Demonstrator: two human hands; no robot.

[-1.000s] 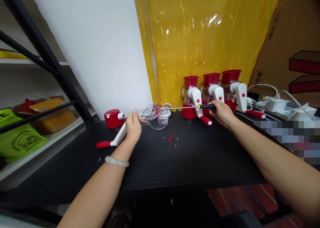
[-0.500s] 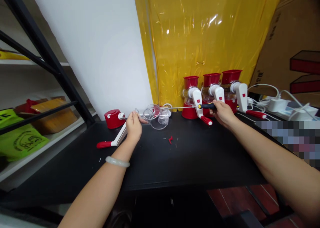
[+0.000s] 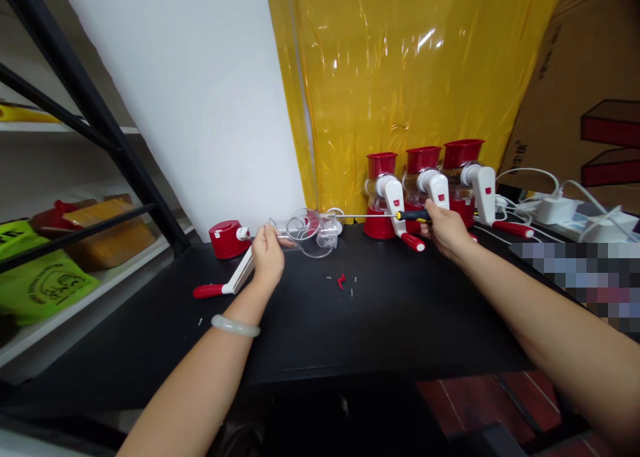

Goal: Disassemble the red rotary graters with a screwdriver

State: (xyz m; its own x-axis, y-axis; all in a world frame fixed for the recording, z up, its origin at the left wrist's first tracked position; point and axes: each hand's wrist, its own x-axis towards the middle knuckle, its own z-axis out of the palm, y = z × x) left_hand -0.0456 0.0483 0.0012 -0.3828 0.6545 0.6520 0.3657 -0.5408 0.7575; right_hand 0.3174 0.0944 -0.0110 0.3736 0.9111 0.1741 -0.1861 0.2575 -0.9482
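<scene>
My left hand [image 3: 269, 249] is closed on a clear plastic grater body [image 3: 320, 240], held on its side above the black table. In my right hand [image 3: 446, 227] is a screwdriver [image 3: 414, 215] with a black and yellow handle. Its long shaft points left, and the tip meets the clear body's right end; what it touches there is too small to tell. Below lie a small red part [image 3: 341, 281] and several tiny screws [image 3: 352, 292]. A red base [image 3: 226, 239] sits left of my left hand, near a white crank with a red handle [image 3: 209, 290].
Three assembled red and white rotary graters [image 3: 425, 190] stand at the back right, their cranks reaching forward. White cables and plugs [image 3: 555, 207] lie at the right. A black metal frame and shelf [image 3: 125, 263] border the left; yellow wrapping [image 3: 400, 77] rises behind.
Almost nothing has moved. The screwdriver and the right end of the clear grater body have shifted very slightly; both hands keep their holds.
</scene>
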